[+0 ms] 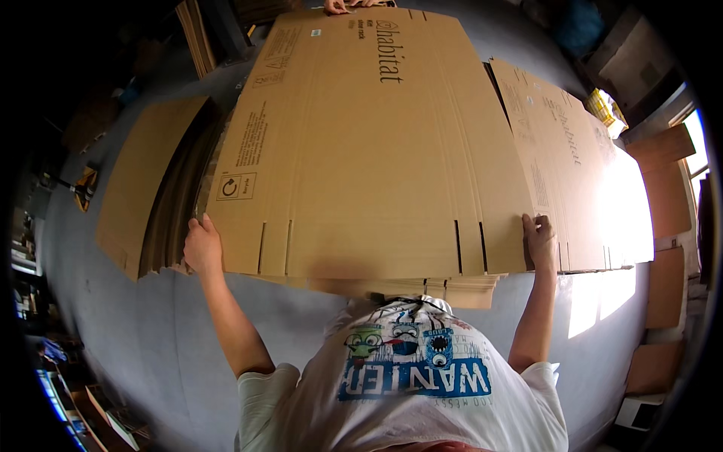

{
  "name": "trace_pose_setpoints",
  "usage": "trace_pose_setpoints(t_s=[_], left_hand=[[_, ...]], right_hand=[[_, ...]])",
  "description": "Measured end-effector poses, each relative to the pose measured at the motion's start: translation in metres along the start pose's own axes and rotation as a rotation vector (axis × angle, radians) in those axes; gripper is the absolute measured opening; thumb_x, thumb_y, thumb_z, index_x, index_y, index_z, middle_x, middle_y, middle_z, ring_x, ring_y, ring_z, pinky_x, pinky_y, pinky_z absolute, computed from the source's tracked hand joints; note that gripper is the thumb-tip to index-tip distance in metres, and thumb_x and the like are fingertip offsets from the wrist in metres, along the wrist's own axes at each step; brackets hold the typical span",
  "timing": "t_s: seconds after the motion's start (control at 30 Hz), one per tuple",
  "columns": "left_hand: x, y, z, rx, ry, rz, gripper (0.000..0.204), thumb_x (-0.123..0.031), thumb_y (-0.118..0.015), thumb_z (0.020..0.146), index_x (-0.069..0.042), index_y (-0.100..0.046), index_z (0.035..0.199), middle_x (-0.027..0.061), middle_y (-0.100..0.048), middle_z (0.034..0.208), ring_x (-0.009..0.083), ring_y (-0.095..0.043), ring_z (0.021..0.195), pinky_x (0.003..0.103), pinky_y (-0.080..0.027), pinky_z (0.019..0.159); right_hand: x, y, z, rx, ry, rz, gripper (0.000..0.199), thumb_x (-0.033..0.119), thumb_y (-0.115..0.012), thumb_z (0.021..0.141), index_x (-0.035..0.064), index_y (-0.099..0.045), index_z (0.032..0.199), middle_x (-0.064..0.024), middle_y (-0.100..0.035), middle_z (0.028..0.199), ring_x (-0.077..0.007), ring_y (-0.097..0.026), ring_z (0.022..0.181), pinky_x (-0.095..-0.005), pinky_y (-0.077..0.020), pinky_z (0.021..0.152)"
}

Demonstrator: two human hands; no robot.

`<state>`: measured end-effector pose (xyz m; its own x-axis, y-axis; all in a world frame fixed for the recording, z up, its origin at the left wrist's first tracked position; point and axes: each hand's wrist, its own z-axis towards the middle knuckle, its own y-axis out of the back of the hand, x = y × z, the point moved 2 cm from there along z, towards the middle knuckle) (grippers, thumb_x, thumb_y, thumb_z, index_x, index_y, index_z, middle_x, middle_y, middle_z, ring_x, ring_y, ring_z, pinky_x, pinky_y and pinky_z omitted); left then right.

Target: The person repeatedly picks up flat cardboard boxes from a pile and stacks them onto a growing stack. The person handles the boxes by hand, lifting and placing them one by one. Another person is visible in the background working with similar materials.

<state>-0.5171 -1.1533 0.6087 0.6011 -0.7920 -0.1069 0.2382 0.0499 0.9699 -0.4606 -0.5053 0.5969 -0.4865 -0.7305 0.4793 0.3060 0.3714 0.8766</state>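
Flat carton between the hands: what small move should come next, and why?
I'd probably nudge the flat carton square with the cardboard below: the left hand and right hand are at its opposite side edges, another person's hand is at its far edge, and the cardboard below shows past its near edge.

Own hands: two — held cardboard sheet: one — flanking stacks: two.
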Motion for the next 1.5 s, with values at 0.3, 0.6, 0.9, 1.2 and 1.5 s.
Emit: trace_pose_setpoints(t_s=[0.3, 0.6, 0.9, 1.2, 1.5], left_hand=[[-0.013, 0.006, 0.000, 0.076, -0.002, -0.010, 0.045, -0.043, -0.037, 0.094, -0.003, -0.055, 0.102, 0.0199, -0.063, 0.099, 0.0381, -0.060, 0.094, 0.048, -0.048, 0.079], [0.044, -0.018, 0.058, 0.684, -0.071, -0.929, 0.029, -0.032, -0.059, 0.090, -0.004, -0.061, 0.097, 0.0014, -0.061, 0.087, 0.0115, -0.056, 0.079, 0.028, -0.046, 0.070], [-0.014, -0.035, 0.026, 0.789, -0.128, -1.101, 0.020, -0.024, -0.059, 0.091, -0.004, -0.060, 0.094, 0.0010, -0.062, 0.087, 0.0116, -0.058, 0.081, 0.028, -0.048, 0.073], [-0.388, -0.046, -0.165, 1.055, -0.340, -1.462, 0.015, -0.013, -0.062, 0.088, 0.000, -0.059, 0.094, 0.0042, -0.061, 0.088, 0.0126, -0.057, 0.079, 0.028, -0.048, 0.070], [-0.600, -0.072, -0.421, 1.081, -0.209, -1.221, 0.025, -0.011, -0.056, 0.088, 0.006, -0.050, 0.104, 0.0199, -0.057, 0.108, 0.0248, -0.061, 0.090, 0.036, -0.051, 0.072]], right_hand=[[-0.017, 0.008, 0.001, 0.071, 0.010, 0.227, 0.038, 0.033, -0.064, 0.084, -0.0035, -0.059, 0.092, -0.0173, -0.066, 0.077, -0.0263, -0.064, 0.070, -0.0362, -0.0500, 0.063], [-0.013, 0.056, 0.007, 0.495, 0.089, 1.184, 0.039, 0.008, -0.062, 0.083, -0.0077, -0.051, 0.117, -0.0102, -0.063, 0.097, -0.0125, -0.061, 0.081, -0.0230, -0.0481, 0.071], [-0.051, 0.106, 0.042, 0.399, 0.163, 1.250, 0.044, 0.007, -0.061, 0.082, -0.0097, -0.049, 0.121, -0.0097, -0.062, 0.102, -0.0125, -0.060, 0.087, -0.0242, -0.0488, 0.076], [-0.273, 0.100, 0.068, -0.156, 0.026, 2.067, 0.059, 0.044, -0.032, 0.097, -0.0086, -0.043, 0.123, -0.0259, -0.057, 0.113, -0.0267, -0.063, 0.091, -0.0339, -0.0539, 0.076], [-0.197, 0.024, 0.079, -0.233, -0.373, 1.169, 0.037, 0.014, -0.054, 0.085, -0.0020, -0.041, 0.116, -0.0157, -0.060, 0.097, -0.0191, -0.063, 0.056, -0.0265, -0.0520, 0.043]])
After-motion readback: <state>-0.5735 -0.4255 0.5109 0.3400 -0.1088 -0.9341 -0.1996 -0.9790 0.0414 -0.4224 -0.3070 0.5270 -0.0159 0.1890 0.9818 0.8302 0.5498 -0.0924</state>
